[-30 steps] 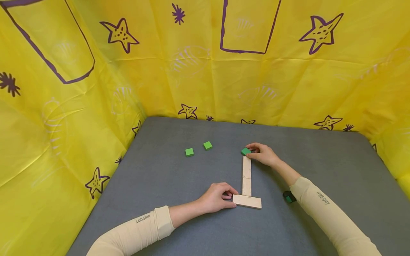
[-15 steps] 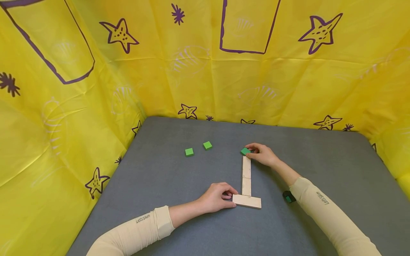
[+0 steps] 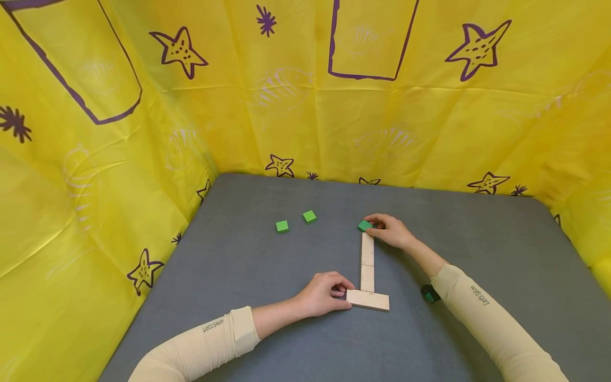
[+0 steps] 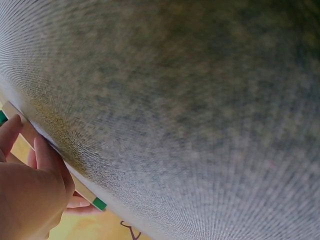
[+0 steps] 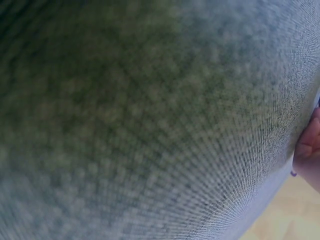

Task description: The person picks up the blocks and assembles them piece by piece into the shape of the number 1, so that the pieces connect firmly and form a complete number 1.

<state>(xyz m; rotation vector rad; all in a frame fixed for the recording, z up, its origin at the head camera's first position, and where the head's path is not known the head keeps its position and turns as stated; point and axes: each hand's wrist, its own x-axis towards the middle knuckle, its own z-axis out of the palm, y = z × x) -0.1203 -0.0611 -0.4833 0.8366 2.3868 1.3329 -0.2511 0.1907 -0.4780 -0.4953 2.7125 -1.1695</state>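
Note:
Pale wooden planks form an upside-down T on the grey table: two [image 3: 367, 260] run end to end away from me, and one [image 3: 369, 300] lies crosswise at the near end. My left hand [image 3: 321, 295] pinches the crosswise plank's left end between thumb and forefinger. Up at the far end, my right hand [image 3: 390, 231] pinches a dark green block [image 3: 365, 226], which sits against or very close to the plank. In the left wrist view a green block [image 4: 99, 204] shows beyond the fingers. The right wrist view catches only part of the right hand [image 5: 309, 150].
Two light green blocks [image 3: 282, 227] lie left of the planks, towards the back of the table [image 3: 238, 265]. A small black and green thing [image 3: 430, 294] is partly covered by the right sleeve. Yellow patterned cloth [image 3: 305, 116] hangs behind and at the sides.
The dark green block and my right fingertips have shifted very slightly to the left. My left hand stays on the crosswise plank.

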